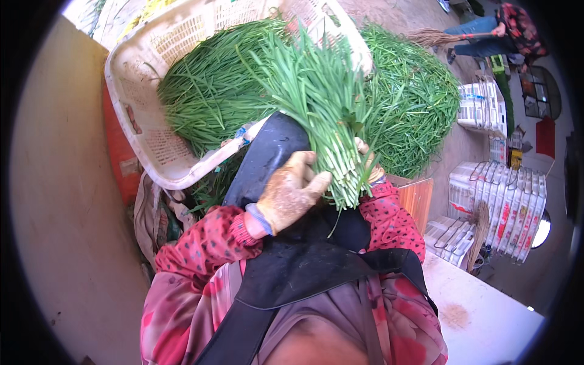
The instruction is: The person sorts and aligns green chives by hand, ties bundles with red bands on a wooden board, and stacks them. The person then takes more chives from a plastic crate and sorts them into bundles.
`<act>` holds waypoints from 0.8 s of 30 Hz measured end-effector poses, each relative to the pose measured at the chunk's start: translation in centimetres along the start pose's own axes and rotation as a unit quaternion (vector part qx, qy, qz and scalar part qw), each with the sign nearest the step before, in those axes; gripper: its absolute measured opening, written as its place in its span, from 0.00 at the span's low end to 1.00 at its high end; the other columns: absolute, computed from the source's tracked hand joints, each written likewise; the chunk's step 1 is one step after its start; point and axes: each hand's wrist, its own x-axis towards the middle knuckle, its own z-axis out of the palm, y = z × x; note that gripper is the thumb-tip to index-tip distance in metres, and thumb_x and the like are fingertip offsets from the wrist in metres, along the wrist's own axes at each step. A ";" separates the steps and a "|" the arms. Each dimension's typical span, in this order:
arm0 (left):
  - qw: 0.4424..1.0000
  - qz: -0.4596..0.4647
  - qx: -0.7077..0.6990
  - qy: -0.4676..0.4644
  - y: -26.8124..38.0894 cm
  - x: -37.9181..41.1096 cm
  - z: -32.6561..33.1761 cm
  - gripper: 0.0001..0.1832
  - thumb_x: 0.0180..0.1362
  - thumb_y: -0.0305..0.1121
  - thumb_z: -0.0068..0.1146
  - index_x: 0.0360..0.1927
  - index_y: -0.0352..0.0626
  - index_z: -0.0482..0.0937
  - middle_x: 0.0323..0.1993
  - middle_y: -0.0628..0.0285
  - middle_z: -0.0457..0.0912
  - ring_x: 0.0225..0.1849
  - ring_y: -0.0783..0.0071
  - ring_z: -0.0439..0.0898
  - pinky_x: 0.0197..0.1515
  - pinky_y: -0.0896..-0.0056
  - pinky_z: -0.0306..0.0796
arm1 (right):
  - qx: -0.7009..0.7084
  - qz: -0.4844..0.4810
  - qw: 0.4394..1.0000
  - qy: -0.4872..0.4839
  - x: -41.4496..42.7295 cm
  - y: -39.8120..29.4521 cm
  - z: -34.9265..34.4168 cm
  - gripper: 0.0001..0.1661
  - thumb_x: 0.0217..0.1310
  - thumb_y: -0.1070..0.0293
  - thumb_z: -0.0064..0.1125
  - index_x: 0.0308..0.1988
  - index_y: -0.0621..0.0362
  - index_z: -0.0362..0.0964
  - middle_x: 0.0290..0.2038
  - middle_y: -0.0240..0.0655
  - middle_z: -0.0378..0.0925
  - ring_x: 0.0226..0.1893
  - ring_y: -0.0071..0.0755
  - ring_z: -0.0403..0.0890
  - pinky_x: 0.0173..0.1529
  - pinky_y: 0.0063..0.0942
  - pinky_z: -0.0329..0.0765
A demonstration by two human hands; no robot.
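Note:
A bunch of green leafy stalks, which look like garlic chives, lies over my lap with its pale cut ends towards me. My right hand, in a soiled work glove, grips the bunch from its right side; most of the fingers are hidden behind the stalks. On the other side, my left hand, gloved too, has its thumb and forefinger apart at the bunch's left edge, the thumb tip by the pale ends. Under the bunch is a black apron over my knees.
A white plastic crate with a heap of chives stands ahead on the left. More greens are piled to its right. Stacked white crates and a white tabletop are at right. Farther off, a person holds a broom.

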 end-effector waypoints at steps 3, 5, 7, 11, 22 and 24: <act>0.890 0.194 0.306 0.277 -0.3 0.7 -3.7 0.18 0.58 0.39 0.59 0.43 0.34 0.75 0.34 0.54 0.78 0.34 0.67 0.78 0.38 0.69 0.72 | -0.002 0.011 0.999 -0.036 0.8 0.3 -2.2 0.35 0.62 0.49 0.53 0.61 0.60 0.62 0.54 0.45 0.73 0.49 0.43 0.78 0.53 0.43 0.77; 0.838 0.205 0.420 0.281 -0.3 2.3 -5.2 0.20 0.57 0.45 0.59 0.40 0.35 0.77 0.38 0.49 0.78 0.37 0.55 0.78 0.42 0.61 0.72 | -0.020 0.007 1.000 0.006 1.0 0.9 -0.6 0.32 0.62 0.50 0.53 0.58 0.60 0.65 0.50 0.46 0.75 0.46 0.45 0.79 0.52 0.44 0.77; 0.891 0.077 0.408 0.184 -0.9 5.4 -4.5 0.33 0.57 0.62 0.49 0.39 0.35 0.79 0.40 0.43 0.80 0.44 0.48 0.77 0.48 0.55 0.69 | -0.012 0.017 0.998 -0.063 0.8 0.8 0.5 0.30 0.61 0.51 0.54 0.57 0.60 0.67 0.48 0.46 0.76 0.45 0.45 0.79 0.51 0.44 0.78; 0.930 -0.031 0.366 0.018 -0.1 10.0 -4.5 0.47 0.51 0.72 0.46 0.44 0.27 0.76 0.42 0.34 0.78 0.49 0.43 0.76 0.53 0.55 0.67 | -0.078 -0.032 0.996 0.020 0.9 2.0 1.2 0.30 0.57 0.56 0.61 0.54 0.63 0.68 0.40 0.40 0.80 0.35 0.35 0.83 0.43 0.32 0.81; 0.953 0.142 -0.199 -0.178 4.9 10.0 2.9 0.45 0.43 0.62 0.66 0.52 0.31 0.73 0.50 0.58 0.78 0.50 0.70 0.77 0.58 0.66 0.68 | -0.316 -0.245 0.908 0.126 -4.8 -1.8 4.6 0.28 0.51 0.63 0.69 0.52 0.62 0.74 0.46 0.34 0.79 0.46 0.28 0.78 0.54 0.30 0.73; 0.945 0.148 -0.221 -0.192 3.3 11.4 2.6 0.40 0.46 0.59 0.65 0.51 0.32 0.75 0.48 0.59 0.79 0.49 0.71 0.77 0.57 0.68 0.68 | -0.354 -0.211 0.898 0.154 -6.5 -2.6 7.9 0.26 0.54 0.62 0.66 0.51 0.62 0.75 0.44 0.32 0.80 0.45 0.27 0.78 0.54 0.28 0.73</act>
